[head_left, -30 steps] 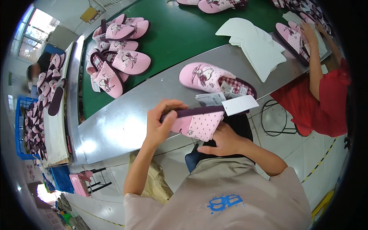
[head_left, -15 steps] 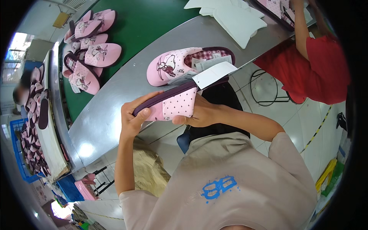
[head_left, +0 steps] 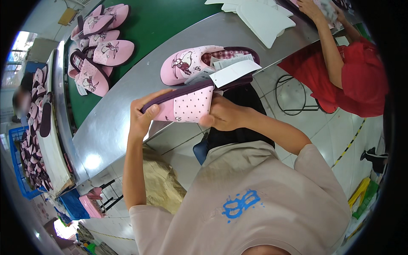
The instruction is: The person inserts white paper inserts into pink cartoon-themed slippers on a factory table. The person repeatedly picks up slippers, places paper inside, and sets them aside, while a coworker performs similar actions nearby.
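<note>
A pink slipper with dark dots and a purple sole [head_left: 193,104] is turned on its side between my hands. My left hand [head_left: 144,111] grips its toe end, thumb on the pink upper. My right hand [head_left: 225,112] is wrapped round the other end, partly hidden behind the upper. A white tag [head_left: 235,71] hangs out at the slipper's heel end. Just beyond it a matching slipper [head_left: 182,64] lies on the metal table edge, toe to the left, with printed labels tucked into its checked lining.
Several pink slippers [head_left: 112,52] are grouped on the green table surface [head_left: 157,19] at far left. White shaped sheets [head_left: 263,23] lie at the back. A co-worker in red [head_left: 361,80] handles slippers at the right. A blue crate [head_left: 19,165] stands by a slipper-covered bench at left.
The held slipper and both hands shift slightly left and up in the picture, as the whole view drifts a little. My grip stays the same. The co-worker's arms have moved.
</note>
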Demonstrator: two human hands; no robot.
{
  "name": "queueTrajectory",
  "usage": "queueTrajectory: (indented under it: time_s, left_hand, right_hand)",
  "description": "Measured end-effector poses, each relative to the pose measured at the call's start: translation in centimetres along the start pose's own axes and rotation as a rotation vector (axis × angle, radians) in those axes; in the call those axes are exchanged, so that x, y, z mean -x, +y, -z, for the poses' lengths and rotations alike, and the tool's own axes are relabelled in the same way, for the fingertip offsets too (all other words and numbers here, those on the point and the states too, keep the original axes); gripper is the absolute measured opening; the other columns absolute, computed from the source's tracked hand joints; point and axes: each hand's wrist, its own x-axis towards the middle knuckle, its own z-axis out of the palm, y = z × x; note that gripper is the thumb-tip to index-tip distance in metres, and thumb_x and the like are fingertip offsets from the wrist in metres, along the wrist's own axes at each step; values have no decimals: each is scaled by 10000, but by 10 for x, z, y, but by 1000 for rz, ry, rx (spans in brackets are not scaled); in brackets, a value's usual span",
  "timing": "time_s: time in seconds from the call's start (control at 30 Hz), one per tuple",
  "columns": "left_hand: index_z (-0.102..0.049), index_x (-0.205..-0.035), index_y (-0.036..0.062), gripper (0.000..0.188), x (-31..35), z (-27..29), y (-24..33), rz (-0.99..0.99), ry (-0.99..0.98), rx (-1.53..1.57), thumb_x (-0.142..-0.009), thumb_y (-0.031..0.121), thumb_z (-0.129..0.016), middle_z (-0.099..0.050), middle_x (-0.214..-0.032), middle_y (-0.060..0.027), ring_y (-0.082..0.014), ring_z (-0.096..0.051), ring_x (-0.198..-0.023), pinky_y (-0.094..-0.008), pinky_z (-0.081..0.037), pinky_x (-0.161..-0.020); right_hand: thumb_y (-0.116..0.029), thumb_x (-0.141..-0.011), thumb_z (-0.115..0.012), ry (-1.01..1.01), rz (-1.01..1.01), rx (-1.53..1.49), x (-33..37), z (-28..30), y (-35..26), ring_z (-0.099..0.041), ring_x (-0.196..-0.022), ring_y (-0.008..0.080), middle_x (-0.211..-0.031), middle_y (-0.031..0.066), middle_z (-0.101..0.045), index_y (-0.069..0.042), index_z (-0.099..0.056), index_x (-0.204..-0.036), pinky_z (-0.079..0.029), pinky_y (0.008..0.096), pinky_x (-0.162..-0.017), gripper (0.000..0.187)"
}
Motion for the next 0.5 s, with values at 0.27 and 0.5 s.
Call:
queueTrajectory:
  time_s: [0.27,0.5]
  left_hand:
    - [-721,-1282,-102,753,-3,1,-3,3,54,36,-942,569,-742,-764,-1215,-199,-260,-725,-1125,-375,-541,-1033]
    - [-724,-1282,-93,703,-1,0,-2,-16,51,-4,-958,531,-733,-766,-1222,-191,-251,-725,-1124,-369,-539,-1032]
  right_hand:
    - [-230,-1076,-563,-18,-270,-90,11,17,-18,-624,-619,376,-683,180,-619,16,-653,-822,-498,425,-614,364]
    - [-166,-992,-624,-72,-398,-130,9,19,-13,-655,-630,306,-720,170,-661,24,-697,-917,-506,408,-628,217]
